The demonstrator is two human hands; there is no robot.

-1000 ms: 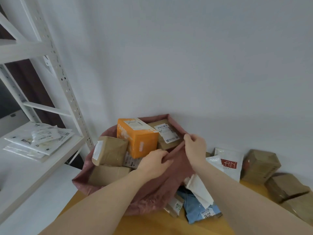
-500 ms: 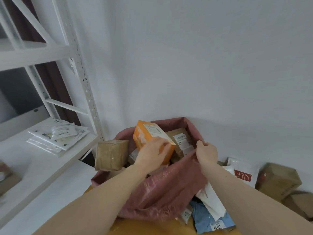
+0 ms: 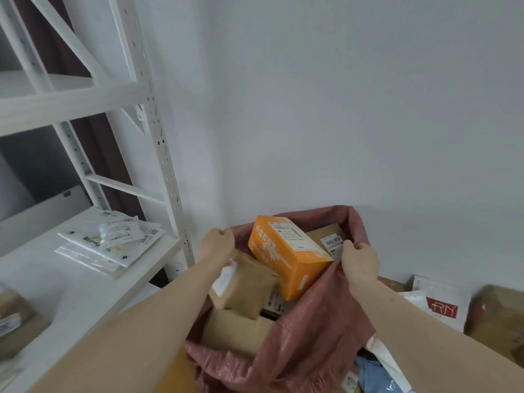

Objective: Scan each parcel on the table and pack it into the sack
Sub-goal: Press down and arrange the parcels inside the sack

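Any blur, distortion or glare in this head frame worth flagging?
Head view: wide-angle bending bows the shelf upright; forearms at the bottom edge are soft; light is even and diffuse, no glare; the label on the orange box shows print but is too blurred to read.

Even, diffuse indoor light; the white wall (image 3: 340,95) is bright and without glare. A soft shadow falls on it just above and right of the pink sack (image 3: 312,330). Left of the sack, the shelving upright (image 3: 158,154) bows with wide-angle distortion. Forearms at the lower edge are slightly soft.
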